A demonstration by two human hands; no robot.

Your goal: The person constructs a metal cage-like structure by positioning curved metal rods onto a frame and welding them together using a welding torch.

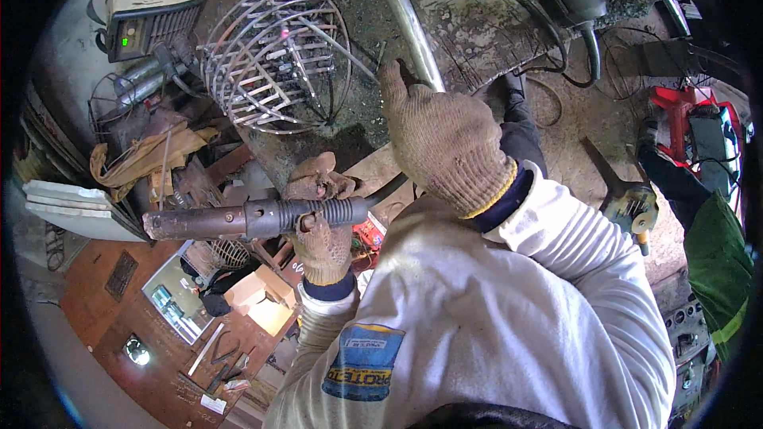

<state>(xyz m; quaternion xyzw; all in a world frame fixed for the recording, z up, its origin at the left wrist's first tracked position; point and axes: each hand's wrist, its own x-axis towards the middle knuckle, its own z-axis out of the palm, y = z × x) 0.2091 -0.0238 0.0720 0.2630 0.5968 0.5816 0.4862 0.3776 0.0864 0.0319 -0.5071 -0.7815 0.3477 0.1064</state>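
Observation:
My left hand [326, 253], in a worn knit glove, is closed around the ribbed handle of a welding electrode holder [262, 218]. Its brown barrel points left, and a black cable leaves its right end. Higher up, my gloved right hand [453, 143] grips the metal-tube handle of a hammer [409, 28], whose head lies at the top of the view. The thumb of that hand stretches upward; its other fingers are mostly hidden. Just left of it, a rounded cage of welded metal rods [274, 59] rests on the dark worktop. One thin rod runs from the cage toward my thumb.
A welding machine [151, 4] stands at the upper left. An angle grinder [629, 202] lies to the right, near a red-framed item [683, 123] and green cloth [719, 270]. Cables loop at the upper right. A brown table [95, 294] holds an open cardboard box [258, 298] and tools.

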